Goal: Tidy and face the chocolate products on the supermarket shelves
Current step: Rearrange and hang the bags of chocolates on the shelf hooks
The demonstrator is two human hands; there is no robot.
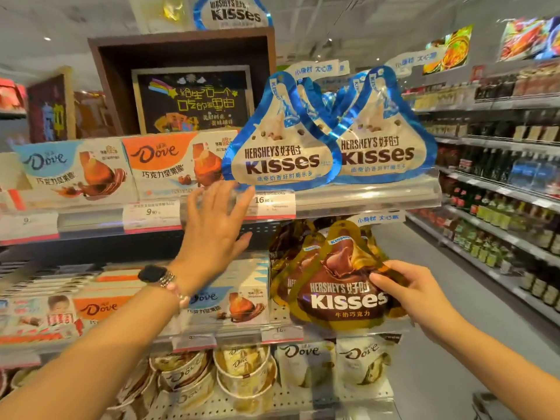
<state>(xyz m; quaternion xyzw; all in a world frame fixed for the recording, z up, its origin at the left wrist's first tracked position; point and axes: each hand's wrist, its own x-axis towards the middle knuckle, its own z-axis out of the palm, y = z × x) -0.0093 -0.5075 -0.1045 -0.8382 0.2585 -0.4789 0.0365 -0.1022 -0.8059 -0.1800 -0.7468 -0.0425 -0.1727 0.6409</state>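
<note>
Gold-and-brown Kisses bag (342,295), upright, front-facing

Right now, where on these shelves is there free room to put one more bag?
Little room. A dark gap lies under the upper shelf, left of the gold Kisses bags and above the Dove boxes. The blue Kisses bags and the tubs stand crowded.

- One head-worn wide-angle view, close to the shelves (363,197), facing them straight on.
- It takes in three shelf levels, with an aisle (424,268) receding on the right.
</note>
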